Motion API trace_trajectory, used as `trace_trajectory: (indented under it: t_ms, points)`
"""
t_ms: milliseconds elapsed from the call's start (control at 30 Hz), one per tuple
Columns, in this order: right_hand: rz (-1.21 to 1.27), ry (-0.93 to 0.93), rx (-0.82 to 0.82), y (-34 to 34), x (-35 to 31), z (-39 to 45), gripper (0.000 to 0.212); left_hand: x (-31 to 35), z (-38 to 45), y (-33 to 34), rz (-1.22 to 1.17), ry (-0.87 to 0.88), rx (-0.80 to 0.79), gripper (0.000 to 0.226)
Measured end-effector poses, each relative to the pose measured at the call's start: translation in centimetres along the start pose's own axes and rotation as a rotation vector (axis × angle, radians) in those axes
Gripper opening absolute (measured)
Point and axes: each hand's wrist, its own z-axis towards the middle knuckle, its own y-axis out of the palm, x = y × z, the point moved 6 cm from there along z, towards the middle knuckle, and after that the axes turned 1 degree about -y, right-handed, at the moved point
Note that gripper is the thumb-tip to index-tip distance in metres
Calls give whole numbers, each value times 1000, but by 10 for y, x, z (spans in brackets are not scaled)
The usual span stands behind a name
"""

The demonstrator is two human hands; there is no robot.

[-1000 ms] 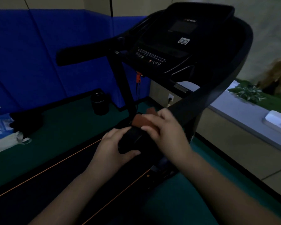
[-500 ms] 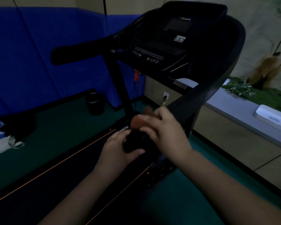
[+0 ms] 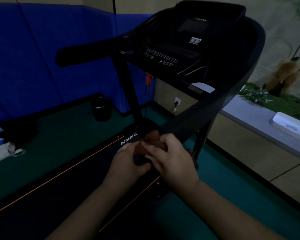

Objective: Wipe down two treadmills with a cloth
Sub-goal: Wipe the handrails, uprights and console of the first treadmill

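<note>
The fingers [image 3: 163,144] of the right hand [image 3: 173,160] are curled over a reddish-brown cloth [image 3: 150,140], pressing it against the end of the treadmill's right handrail [image 3: 203,111]. The left hand [image 3: 126,161] sits just beside it, its fingers wrapped round the dark tip of that rail from below, thumb lying across the underside. The two hands touch, and the cloth pokes out between and above them. The room is dim, so how the cloth is folded I cannot tell.

The handrail rises from the hands up and to the right, curving round to the black console [image 3: 189,44], where a row of small buttons and a dark screen show. The left handrail [image 3: 87,52] juts out level on the far side, above its upright post. Beneath the forearms runs the black belt [image 3: 50,201] with thin orange lines along its edges and white lettering near the front.

The treadmill stands on a green floor mat [image 3: 59,135]. A dark round bin [image 3: 101,109] sits by the blue padded wall [image 3: 42,49], and a wall socket [image 3: 177,101] shows behind the post.
</note>
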Motion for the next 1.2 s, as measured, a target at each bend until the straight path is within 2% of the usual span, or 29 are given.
trace_trajectory:
  t_ms: [67,167,267,433,600,667,833,1200]
  points:
    - [5,23,88,-12,9,8,35,0,-1,-2,23,7,0,57]
    - [100,238,174,-26,33,25,34,3,-1,-3,14,13,-6,70]
    - [139,359,167,-32,62,36,33,7,1,-2,31,26,-24,72]
    - [55,430,140,-40,91,43,36,23,11,-1,64,76,-26,78]
    - [24,325,63,-35,73,43,46,46,28,2,173,136,-27,78]
    - [-7,293,64,-34,77,46,42,51,34,6,209,139,-43,77]
    - [-75,305,82,-44,112,56,36,61,50,15,225,113,-96,78]
    - [-98,365,105,-60,193,70,35,81,94,38,212,88,-228,64]
